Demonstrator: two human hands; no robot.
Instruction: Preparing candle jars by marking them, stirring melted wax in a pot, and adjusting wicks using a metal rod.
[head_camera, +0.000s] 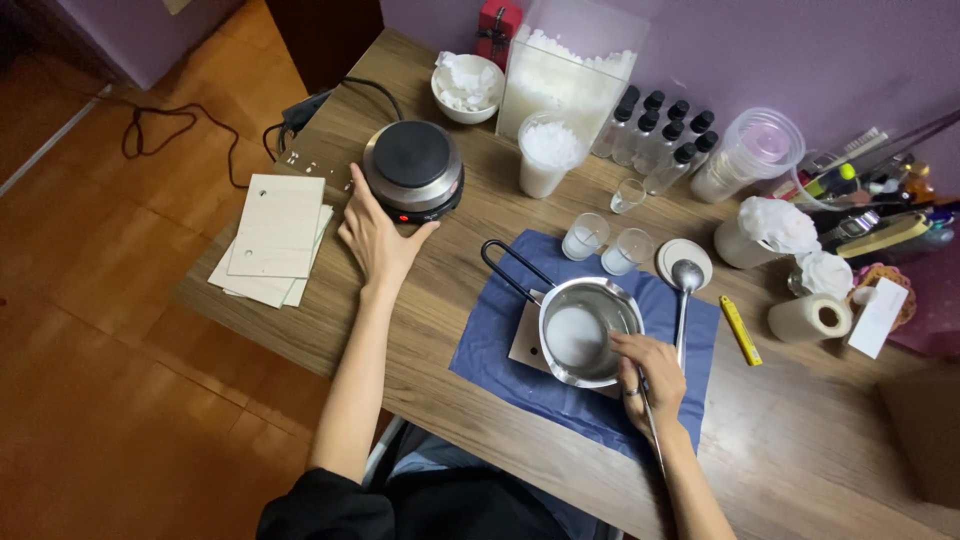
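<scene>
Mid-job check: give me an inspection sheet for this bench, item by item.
Surface: wooden table, blue cloth under the pan.
Job's things: steel pan holding white wax on a board; hotplate, bare.
Clutter: ladle, two small glasses, cup of flakes, bowl, dropper bottles, paper roll, boards.
Grippers: left hand touching the hotplate; right hand at the pan rim, holding a thin rod.
Cables: black cord trailing on the floor.
Surroundings: purple wall, wooden floor.
</scene>
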